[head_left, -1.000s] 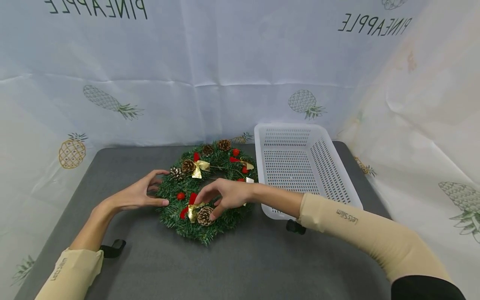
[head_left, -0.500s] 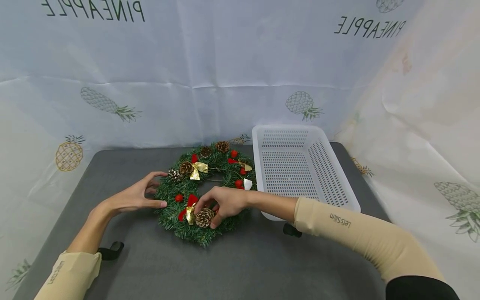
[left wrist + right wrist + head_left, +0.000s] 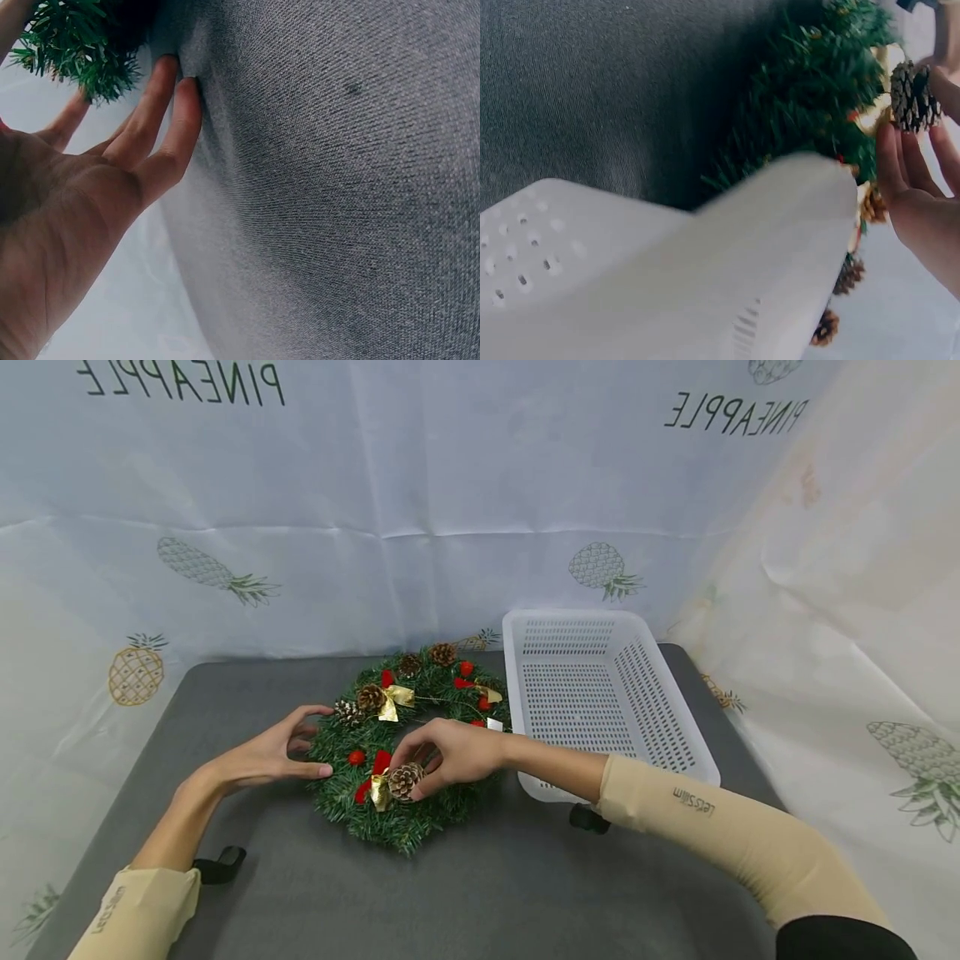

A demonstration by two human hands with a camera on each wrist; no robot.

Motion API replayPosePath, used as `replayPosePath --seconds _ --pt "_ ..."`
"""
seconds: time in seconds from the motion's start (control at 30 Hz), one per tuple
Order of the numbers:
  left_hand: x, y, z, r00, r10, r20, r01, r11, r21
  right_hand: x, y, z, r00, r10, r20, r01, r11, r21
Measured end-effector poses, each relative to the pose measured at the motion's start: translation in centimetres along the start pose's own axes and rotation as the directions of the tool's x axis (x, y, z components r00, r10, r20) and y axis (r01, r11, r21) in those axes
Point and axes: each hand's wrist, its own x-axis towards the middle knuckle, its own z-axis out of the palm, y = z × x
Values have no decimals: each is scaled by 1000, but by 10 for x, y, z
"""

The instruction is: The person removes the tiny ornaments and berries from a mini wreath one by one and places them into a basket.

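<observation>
A green wreath (image 3: 360, 823) with red berries, gold bows and pine cones lies on the grey table (image 3: 480, 893). My right hand (image 3: 467, 752) pinches a pale-tipped pine cone (image 3: 406, 782) between thumb and fingers, just over the wreath's near side, beside a red and gold bow (image 3: 380, 789). In the right wrist view that pine cone (image 3: 913, 97) stands out from the greenery, fingertips round it. My left hand (image 3: 262, 752) spreads at the wreath's left edge, thumb and fingers loosely bent. In the left wrist view, fingertips (image 3: 163, 71) reach the table beside the greenery.
A white perforated basket (image 3: 517, 685) stands to the right of the wreath, under my right forearm. Other pine cones (image 3: 443, 654) sit on the wreath's far side. A curtain with printed pineapples (image 3: 450, 477) hangs behind the table.
My right hand has closed its pinch on the pine cone and raised it slightly from the wreath. My left hand stays at the wreath's edge. The head view shifts a little.
</observation>
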Motion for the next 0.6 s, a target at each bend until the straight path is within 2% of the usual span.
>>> replayPosePath --seconds 0.33,0.6 --pt "0 0 0 1000 -28 -3 28 1000 -5 -17 -5 -28 993 -32 -115 41 996 79" --pt "1 0 1 1000 -28 0 28 1000 0 -30 0 -51 971 -38 -235 58 995 80"
